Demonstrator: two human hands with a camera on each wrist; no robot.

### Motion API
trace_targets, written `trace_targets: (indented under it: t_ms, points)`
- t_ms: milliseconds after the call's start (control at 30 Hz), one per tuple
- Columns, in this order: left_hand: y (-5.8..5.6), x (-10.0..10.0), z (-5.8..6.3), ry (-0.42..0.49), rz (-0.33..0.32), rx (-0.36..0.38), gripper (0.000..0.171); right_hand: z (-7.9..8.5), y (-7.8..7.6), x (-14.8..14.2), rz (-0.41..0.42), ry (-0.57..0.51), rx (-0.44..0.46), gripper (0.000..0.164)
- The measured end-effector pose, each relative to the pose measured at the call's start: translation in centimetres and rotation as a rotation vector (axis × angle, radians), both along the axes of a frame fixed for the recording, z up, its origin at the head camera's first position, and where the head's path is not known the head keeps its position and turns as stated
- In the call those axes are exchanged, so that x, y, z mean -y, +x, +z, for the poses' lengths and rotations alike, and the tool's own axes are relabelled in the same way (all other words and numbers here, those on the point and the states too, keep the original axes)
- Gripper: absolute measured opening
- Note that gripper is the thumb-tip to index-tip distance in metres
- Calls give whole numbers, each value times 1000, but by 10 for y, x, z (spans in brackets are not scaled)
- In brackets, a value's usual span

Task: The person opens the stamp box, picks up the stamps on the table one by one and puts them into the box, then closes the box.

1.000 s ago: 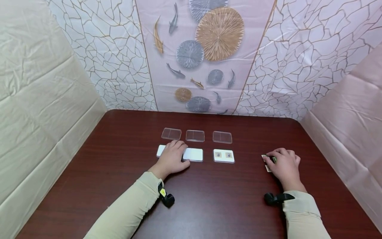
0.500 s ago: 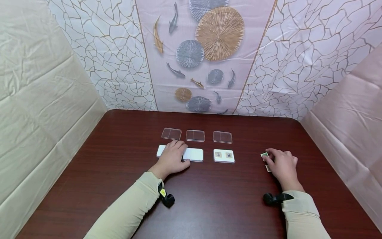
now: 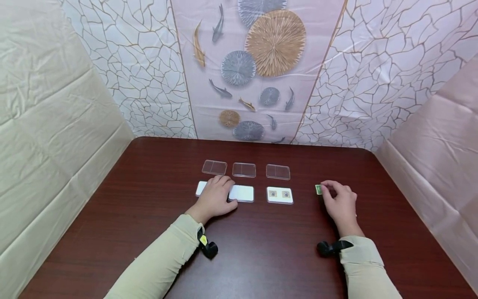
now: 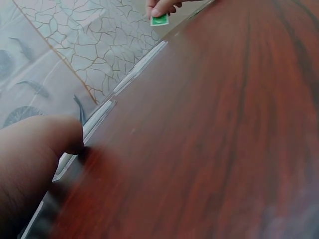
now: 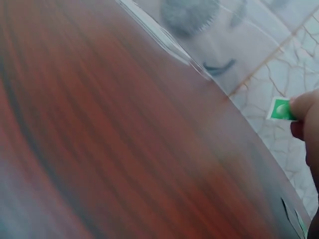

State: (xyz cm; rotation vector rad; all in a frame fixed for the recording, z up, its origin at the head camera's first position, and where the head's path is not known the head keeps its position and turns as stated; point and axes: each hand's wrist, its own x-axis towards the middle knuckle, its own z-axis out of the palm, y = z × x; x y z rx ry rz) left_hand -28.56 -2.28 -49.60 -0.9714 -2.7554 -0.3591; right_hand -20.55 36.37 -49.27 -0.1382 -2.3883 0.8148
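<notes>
My right hand (image 3: pixel 340 203) pinches a small green stamp-like square (image 3: pixel 318 189) between thumb and fingertips, right of the cases. In the right wrist view the green square (image 5: pixel 281 109) shows a white border and a pale round shape. My left hand (image 3: pixel 214 197) rests with relaxed fingers across the left white-filled case (image 3: pixel 201 188), hiding much of it. Its thumb lies at the near corner of the middle white-filled case (image 3: pixel 241 193). The right case (image 3: pixel 279 195) has two small tan squares with dark round centres on white.
Behind the cases lie three clear lids, left (image 3: pixel 214 167), middle (image 3: pixel 244 170) and right (image 3: pixel 278 171). A thin flat piece (image 5: pixel 301 224) shows at the lower right of the right wrist view. Patterned cloth (image 3: pixel 239 104) hangs behind the dark wooden table (image 3: pixel 261 249).
My right hand has picked the green square up from its spot on the right and moved left with it, toward the right case. The left hand has stayed put.
</notes>
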Motion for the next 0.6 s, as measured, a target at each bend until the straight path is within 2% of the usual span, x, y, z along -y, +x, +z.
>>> trace_targets:
  t_ms: [167,433,600]
  points:
    - [-1,4,1,-8,-20,12,65,-2,-10,24,-2,-124,-58,12]
    - [-5,7,2,-7,-28,37,65,2,-26,75,68,-166,-71,11]
    - [-5,8,1,5,-21,22,63,3,-32,106,98,-192,-89,10]
